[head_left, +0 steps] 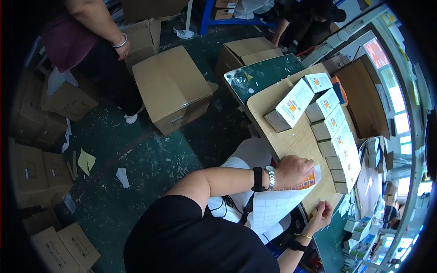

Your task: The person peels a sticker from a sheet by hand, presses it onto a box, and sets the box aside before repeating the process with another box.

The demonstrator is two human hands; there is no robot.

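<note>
While the white gridded sheet (276, 210) lay across the lap, just below both hands, its orange patterned labels (307, 184) reached under the left hand (295, 172). That hand's fingers were folded into a loose fist; whether they pinched a label could not be told. Nearer the body, the right hand (321, 214) had its thumb and bent fingertips close together, though anything between them was too small to make out. With much of the sheet apparently off the wooden board (291, 142), it could well have slid or curled if the left hand lifted, and a peeled label might have folded onto itself or gone on crooked.

Just ahead of the right hand ran the row of white boxes (337, 135); its near end stood close enough that a careless reach might have nudged it out of line. Ahead of the left hand lay a separate white box (292, 108). Farther off, forward and left of both hands, a large carton (175, 84) sat beside a standing co-worker (75, 41).
</note>
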